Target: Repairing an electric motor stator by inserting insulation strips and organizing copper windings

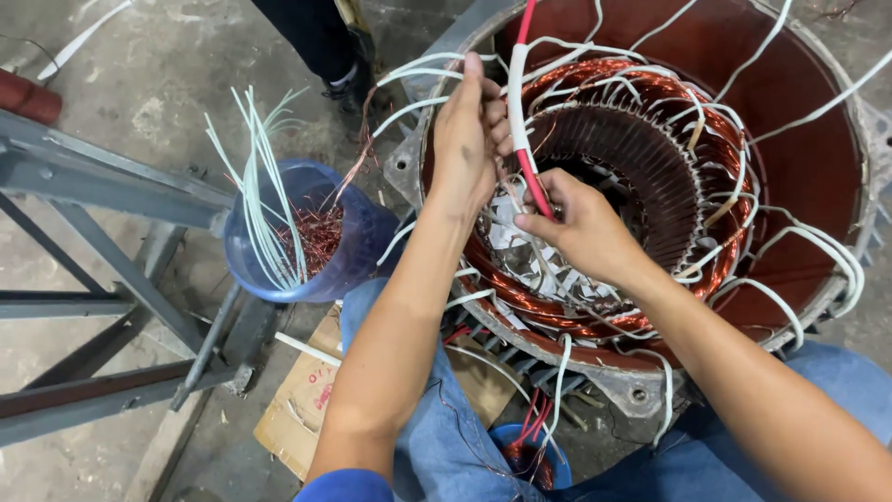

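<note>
A large electric motor stator (pixel 808 177) with copper windings (pixel 650 84) and many white sleeved leads lies tilted in front of me. My left hand (pixel 469 139) rests on the stator's near-left rim, its fingers closed around a white sleeved lead. My right hand (pixel 581 223) pinches a red sleeved lead (pixel 522 112) that runs up past the top of the frame, just beside the left hand. White paper slot liners (pixel 520 232) stick out under both hands.
A blue plastic bucket (pixel 362 251) with copper wire scraps and pale sleeving strips stands to the left. Grey steel frame bars (pixel 102 177) lie further left. Cardboard (pixel 307 400) and a small blue tub (pixel 520 451) sit by my knees. Another person's dark legs (pixel 321 42) stand at the top.
</note>
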